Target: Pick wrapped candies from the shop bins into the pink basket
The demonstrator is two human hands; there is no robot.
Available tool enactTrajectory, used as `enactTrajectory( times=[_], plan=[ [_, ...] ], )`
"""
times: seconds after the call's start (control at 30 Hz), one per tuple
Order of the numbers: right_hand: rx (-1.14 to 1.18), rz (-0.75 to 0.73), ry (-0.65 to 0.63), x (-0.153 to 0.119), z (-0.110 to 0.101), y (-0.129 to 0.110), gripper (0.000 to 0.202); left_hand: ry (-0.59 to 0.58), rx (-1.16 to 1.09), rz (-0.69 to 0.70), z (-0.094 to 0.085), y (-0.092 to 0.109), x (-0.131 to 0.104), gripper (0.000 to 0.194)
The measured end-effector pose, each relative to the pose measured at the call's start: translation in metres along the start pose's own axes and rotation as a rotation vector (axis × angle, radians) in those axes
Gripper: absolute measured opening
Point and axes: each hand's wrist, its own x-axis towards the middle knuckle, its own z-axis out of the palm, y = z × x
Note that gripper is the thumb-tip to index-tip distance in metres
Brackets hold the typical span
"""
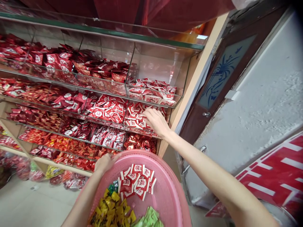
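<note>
My left hand (104, 164) grips the far left rim of a pink plastic basket (170, 176). Inside the basket lie red-and-white wrapped candies (139, 181), yellow-wrapped candies (113, 209), light green packets (150, 217) and a few dark green pieces (113, 187). Stretched forward to the shelf, my right hand (155, 121) is over a glass compartment of red-and-white wrapped candies (134, 118), much like those in the basket. Its fingers look loosely extended, and nothing shows between them; the fingertips are near the candies, but contact is hard to make out.
Glass-divided shelves (104, 115) hold rows of red and orange wrapped sweets. A wooden post (187, 91) bounds them on the right, beside a dark door (210, 91) and grey wall (267, 104). Bagged goods (73, 183) sit on the floor below. A red-and-white panel (272, 176) leans at lower right.
</note>
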Motion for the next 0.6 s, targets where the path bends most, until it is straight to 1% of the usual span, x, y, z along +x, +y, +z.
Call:
enactTrajectory(
  times=[0.07, 0.1, 0.13, 0.17, 0.23, 0.3, 0.37, 0.47, 0.6],
  plan=[
    [0.084, -0.052, 0.041, -0.016, -0.002, -0.021, 0.022, 0.002, -0.004, 0.003, 0.000, -0.001, 0.001, 0.070],
    [0.115, -0.083, 0.032, -0.028, 0.000, -0.033, 0.022, 0.003, -0.005, 0.002, 0.000, -0.002, 0.001, 0.071],
    [0.134, -0.115, -0.005, -0.041, 0.004, -0.045, 0.021, 0.004, -0.004, 0.000, 0.000, -0.002, 0.002, 0.071],
    [0.128, -0.146, -0.057, -0.057, 0.010, -0.057, 0.020, 0.003, -0.001, -0.001, 0.001, -0.003, 0.002, 0.070],
    [0.095, -0.176, -0.208, -0.089, 0.026, -0.079, 0.015, 0.004, 0.004, -0.004, 0.001, -0.004, 0.003, 0.068],
    [0.084, -0.152, -0.355, -0.117, 0.043, -0.095, 0.010, 0.003, 0.006, 0.001, 0.001, -0.004, 0.003, 0.066],
    [0.082, -0.121, -0.451, -0.137, 0.057, -0.105, 0.010, 0.002, 0.006, 0.008, 0.002, -0.003, 0.003, 0.065],
    [0.081, -0.069, -0.543, -0.149, 0.070, -0.116, 0.015, 0.004, 0.014, 0.018, 0.003, -0.002, 0.004, 0.065],
    [0.068, -0.025, -0.662, -0.147, 0.080, -0.128, 0.019, -0.003, 0.019, 0.012, 0.004, 0.002, 0.003, 0.065]
  ],
)
